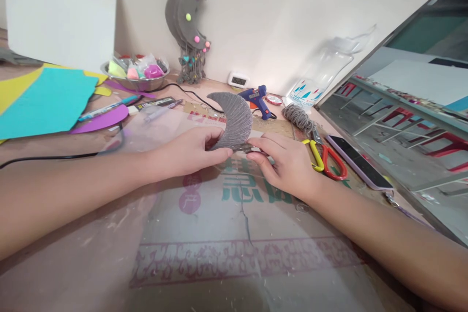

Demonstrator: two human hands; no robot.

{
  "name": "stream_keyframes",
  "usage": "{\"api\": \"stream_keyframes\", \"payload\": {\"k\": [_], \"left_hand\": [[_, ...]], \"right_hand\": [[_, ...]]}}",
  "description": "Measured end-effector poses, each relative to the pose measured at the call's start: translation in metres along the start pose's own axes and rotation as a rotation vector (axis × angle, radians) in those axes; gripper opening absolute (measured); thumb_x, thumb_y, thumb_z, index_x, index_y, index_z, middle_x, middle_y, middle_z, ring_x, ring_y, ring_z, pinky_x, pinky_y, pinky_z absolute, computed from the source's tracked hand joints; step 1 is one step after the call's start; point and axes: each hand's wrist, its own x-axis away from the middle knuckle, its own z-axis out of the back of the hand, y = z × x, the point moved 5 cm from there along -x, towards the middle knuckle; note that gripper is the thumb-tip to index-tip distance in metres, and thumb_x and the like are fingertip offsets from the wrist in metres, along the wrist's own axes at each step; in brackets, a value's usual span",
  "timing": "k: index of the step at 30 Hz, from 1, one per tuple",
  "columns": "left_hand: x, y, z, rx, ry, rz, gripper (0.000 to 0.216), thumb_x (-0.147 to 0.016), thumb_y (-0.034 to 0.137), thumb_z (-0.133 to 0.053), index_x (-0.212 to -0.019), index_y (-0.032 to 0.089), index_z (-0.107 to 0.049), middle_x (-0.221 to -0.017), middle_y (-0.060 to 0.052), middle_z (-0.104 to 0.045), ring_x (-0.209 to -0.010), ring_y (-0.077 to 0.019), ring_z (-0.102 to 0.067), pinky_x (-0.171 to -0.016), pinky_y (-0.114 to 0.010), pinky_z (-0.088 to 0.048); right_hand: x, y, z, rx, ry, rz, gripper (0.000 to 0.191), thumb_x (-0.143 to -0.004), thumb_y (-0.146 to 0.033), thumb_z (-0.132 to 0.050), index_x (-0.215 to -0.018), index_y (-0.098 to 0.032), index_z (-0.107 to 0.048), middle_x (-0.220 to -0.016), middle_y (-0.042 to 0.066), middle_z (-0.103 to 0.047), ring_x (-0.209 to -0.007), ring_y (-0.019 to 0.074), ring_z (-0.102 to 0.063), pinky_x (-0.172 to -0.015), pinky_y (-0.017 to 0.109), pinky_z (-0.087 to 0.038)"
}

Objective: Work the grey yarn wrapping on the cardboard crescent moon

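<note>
The left hand (199, 151) closes thumb and fingers on the lower end of the gray moon (238, 119), between both hands; the right hand (288, 163) pinches its bottom edge. The facing side looks fully covered, without colored balls like the ornament (183, 17) beyond; its back is hidden. Past the grip lies a glue gun (258, 101).

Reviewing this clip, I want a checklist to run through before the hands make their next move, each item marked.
1. Grey crescent supported: ok, the left hand grips its lower part.
2. Right hand grip: cannot tell; its fingertips are at the crescent's lower edge, but what they pinch is unclear.
3. Blue glue gun set down: ok, behind the crescent.
4. Glue gun cool: cannot tell.
5. Scissors clear of the right hand: cannot tell; the hand partly hides them.
6. Phone clear of both hands: ok, beyond the scissors.
</note>
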Motion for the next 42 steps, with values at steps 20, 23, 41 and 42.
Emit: {"api": "stream_keyframes", "payload": {"k": [20,23,41,42], "left_hand": [[0.001,-0.005,-0.004,-0.023,-0.056,0.019,0.023,-0.085,0.036,-0.047,-0.091,0.017,-0.059,-0.079,0.0,-0.061,-0.071,-0.0146,-0.058,-0.062,-0.026,-0.043],[0.0,-0.006,-0.004,-0.018,-0.056,0.001,0.023,-0.085,0.036,-0.048,-0.09,0.017,-0.059,-0.08,0.0,-0.062,-0.072,-0.0144,-0.058,-0.063,-0.026,-0.044],[0.004,-0.013,-0.009,0.259,-0.104,0.168,0.01,-0.084,0.031,-0.048,-0.086,0.022,-0.05,-0.065,0.003,-0.048,-0.045,-0.0095,-0.047,-0.035,-0.02,-0.037],[0.004,-0.012,-0.008,0.227,-0.097,0.154,0.009,-0.084,0.03,-0.049,-0.086,0.022,-0.052,-0.066,0.003,-0.049,-0.047,-0.0098,-0.048,-0.036,-0.02,-0.038]], "right_hand": [[-0.001,-0.003,-0.001,0.06,-0.007,0.055,0.021,-0.093,-0.029,-0.049,-0.097,-0.014,-0.064,-0.076,0.005,-0.066,-0.069,0.0147,-0.06,-0.059,0.026,-0.043],[-0.001,-0.001,-0.002,0.041,-0.015,0.042,0.023,-0.094,-0.03,-0.047,-0.097,-0.014,-0.064,-0.075,0.005,-0.066,-0.07,0.0145,-0.061,-0.06,0.025,-0.042],[0.001,0.012,-0.004,-0.407,0.056,-0.34,0.025,-0.085,-0.038,-0.059,-0.098,-0.017,-0.058,-0.074,0.0,-0.061,-0.062,0.0113,-0.056,-0.055,0.022,-0.044],[0.0,0.012,-0.006,-0.483,0.047,-0.403,0.025,-0.083,-0.038,-0.061,-0.095,-0.017,-0.057,-0.072,-0.001,-0.059,-0.061,0.0107,-0.054,-0.054,0.021,-0.043]]}}
